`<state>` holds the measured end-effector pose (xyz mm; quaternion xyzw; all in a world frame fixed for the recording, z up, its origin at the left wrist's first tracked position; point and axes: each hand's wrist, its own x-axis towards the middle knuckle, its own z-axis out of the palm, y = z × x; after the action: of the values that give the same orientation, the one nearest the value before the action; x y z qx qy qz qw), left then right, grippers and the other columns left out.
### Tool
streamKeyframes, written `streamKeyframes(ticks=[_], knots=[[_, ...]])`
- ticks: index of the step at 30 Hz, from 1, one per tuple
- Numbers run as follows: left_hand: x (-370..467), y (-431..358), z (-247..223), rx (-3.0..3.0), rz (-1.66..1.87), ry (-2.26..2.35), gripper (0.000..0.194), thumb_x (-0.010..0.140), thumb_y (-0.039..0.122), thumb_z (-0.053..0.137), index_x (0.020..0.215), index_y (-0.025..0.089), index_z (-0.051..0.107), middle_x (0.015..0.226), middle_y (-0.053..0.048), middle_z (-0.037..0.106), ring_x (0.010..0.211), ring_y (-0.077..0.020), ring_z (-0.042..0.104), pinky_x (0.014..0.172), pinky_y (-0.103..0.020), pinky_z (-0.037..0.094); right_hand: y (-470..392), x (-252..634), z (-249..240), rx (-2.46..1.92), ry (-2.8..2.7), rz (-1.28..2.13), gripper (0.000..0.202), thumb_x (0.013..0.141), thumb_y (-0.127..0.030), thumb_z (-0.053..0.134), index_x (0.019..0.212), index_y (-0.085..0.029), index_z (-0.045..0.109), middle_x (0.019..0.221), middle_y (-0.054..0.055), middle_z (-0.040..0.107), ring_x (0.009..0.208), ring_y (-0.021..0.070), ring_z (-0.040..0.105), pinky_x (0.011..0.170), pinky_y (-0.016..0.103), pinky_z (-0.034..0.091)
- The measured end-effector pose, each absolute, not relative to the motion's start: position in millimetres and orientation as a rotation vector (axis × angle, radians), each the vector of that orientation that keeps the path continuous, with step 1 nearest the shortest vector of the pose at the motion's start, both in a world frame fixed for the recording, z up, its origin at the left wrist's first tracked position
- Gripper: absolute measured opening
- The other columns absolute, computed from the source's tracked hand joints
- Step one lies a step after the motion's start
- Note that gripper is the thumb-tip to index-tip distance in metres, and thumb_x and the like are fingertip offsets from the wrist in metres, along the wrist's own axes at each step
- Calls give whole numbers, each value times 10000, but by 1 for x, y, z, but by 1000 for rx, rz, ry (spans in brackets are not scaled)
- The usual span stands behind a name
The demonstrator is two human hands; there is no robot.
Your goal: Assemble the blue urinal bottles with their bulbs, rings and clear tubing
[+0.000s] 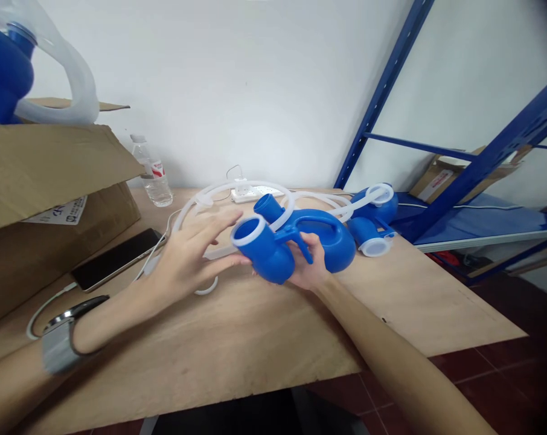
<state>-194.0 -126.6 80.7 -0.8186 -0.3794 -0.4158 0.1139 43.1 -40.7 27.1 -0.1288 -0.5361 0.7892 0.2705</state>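
My right hand (315, 266) is closed around a blue plastic urinal cup (271, 254) with a white rim and a hooked handle, its mouth tilted up to the left. My left hand (189, 249) is beside the mouth with its fingers spread; the thumb tip is at the cup's side, perhaps touching it. Just behind stands a blue urinal bottle (343, 251) with a moulded handle and an uncapped neck (268, 207). Translucent white tubing (250, 183) loops behind the hands. Part of the bottle is hidden by the cup and right hand.
More blue urinal parts (375, 208) with tubing lie at the right on the wooden table (273, 338). At left are a cardboard box (51, 175) with another blue bottle (4, 72) on top, a phone (117, 260) and a water bottle (153, 172). A blue shelf rack (482, 223) stands right.
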Motion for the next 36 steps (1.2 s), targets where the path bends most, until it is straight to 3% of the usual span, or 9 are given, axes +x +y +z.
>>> streamKeyframes(ticks=[4, 7, 13, 19, 25, 28, 30, 32, 36], knots=[[-238, -147, 64, -2312, -1080, -1426, 394, 909, 586, 698, 993, 202, 674, 728, 7, 677, 552, -99, 585, 527, -218, 466, -35, 51, 42, -416, -1992, 1853, 807, 865, -605, 607, 1549, -197, 480, 1518, 93, 466, 1398, 194, 511, 1240, 335, 424], [-264, -161, 44, -2503, -799, -1661, 373, 968, 565, 598, 881, 217, 701, 759, 2, 684, 594, -111, 601, 566, -230, 468, -38, 47, 49, -471, -2405, 1468, 828, 854, -598, 677, 1570, -234, 471, 1546, 71, 440, 1458, 187, 462, 1319, 366, 329], [-268, -156, 19, -2617, -407, -1806, 737, 957, 662, 533, 1534, 203, 518, 1548, -125, 527, 1354, -329, 580, 1077, -454, 504, -43, 26, 32, -728, -2728, 588, 847, 852, -727, 612, 1597, -374, 416, 1535, 60, 437, 1404, 231, 503, 1246, 442, 416], [-266, -150, 11, -2624, -426, -1734, 505, 1027, 535, 453, 1352, 219, 676, 1320, -94, 692, 1098, -261, 697, 915, -372, 546, -30, -9, 16, -680, -2719, 55, 652, 994, -557, 490, 1562, -239, 492, 1649, 93, 253, 1568, 278, 273, 1336, 522, 268], [-276, -162, 43, -2613, -841, -1580, 358, 966, 468, 619, 1257, 273, 690, 1174, -24, 739, 983, -189, 709, 869, -289, 560, -32, -14, 24, -393, -2675, -205, 523, 1047, -467, 379, 1385, -172, 647, 1565, 71, 414, 1512, 243, 362, 1269, 451, 379], [-269, -161, 76, -2537, -1087, -1535, 300, 928, 455, 673, 1177, 297, 727, 980, 16, 765, 753, -141, 694, 650, -220, 543, -39, 16, 30, -376, -2712, -291, 449, 1039, -432, 379, 1149, -201, 748, 1152, 58, 682, 1059, 144, 608, 952, 313, 505], [-259, -152, 95, -2473, -1197, -1569, 334, 919, 505, 672, 1152, 280, 753, 955, -3, 771, 707, -152, 689, 594, -230, 536, -39, 41, 39, -530, -2696, -305, 476, 1020, -439, 405, 833, -161, 743, 781, 68, 651, 721, 83, 512, 714, 243, 390], [-244, -135, 107, -2444, -1259, -1639, 464, 904, 585, 659, 1208, 245, 746, 1074, -48, 773, 757, -183, 710, 652, -278, 583, -31, 64, 53, -758, -2492, -364, 494, 996, -469, 443, 742, -148, 721, 680, 76, 603, 652, 72, 449, 673, 245, 316], [-209, -81, 110, -2513, -1403, -1751, 665, 970, 575, 545, 1489, 160, 558, 1371, -138, 667, 1193, -249, 679, 981, -388, 599, 0, 91, 85, -1181, -2129, -328, 528, 969, -593, 472, 1035, -158, 765, 1047, 97, 691, 1038, 168, 609, 912, 293, 447]])
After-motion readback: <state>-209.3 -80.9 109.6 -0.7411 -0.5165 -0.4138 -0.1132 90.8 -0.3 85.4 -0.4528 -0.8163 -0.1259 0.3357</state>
